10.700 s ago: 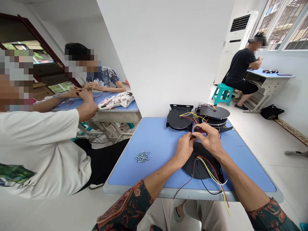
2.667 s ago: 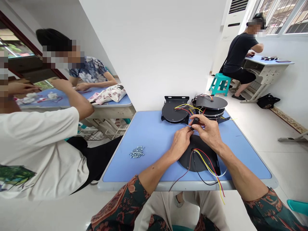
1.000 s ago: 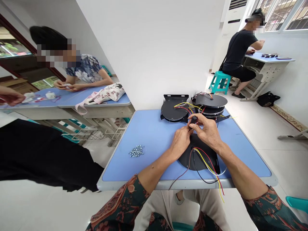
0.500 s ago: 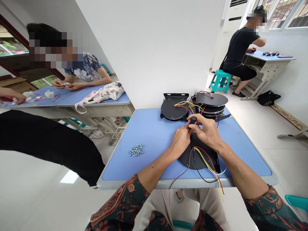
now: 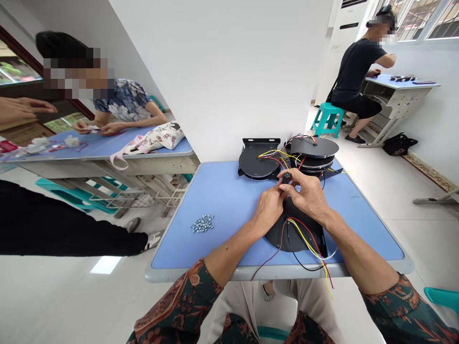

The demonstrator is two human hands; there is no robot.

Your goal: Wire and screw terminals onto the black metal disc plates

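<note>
On the blue bench (image 5: 215, 191), the right hand (image 5: 307, 192) clamps its grip on a black cylindrical handle (image 5: 286, 177) at a rounded black plate's (image 5: 274, 235) far edge, the left hand's (image 5: 268, 205) grip too hidden to tell.

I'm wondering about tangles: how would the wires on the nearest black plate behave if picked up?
The wires are probably floppy, since some droop over the table edge. They look light, being thin. Their smooth curves suggest some springiness.

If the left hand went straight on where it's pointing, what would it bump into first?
Probably the black handle gripped by the right hand. The left hand looks right up against it, though whether they touch is hard to tell.
</note>
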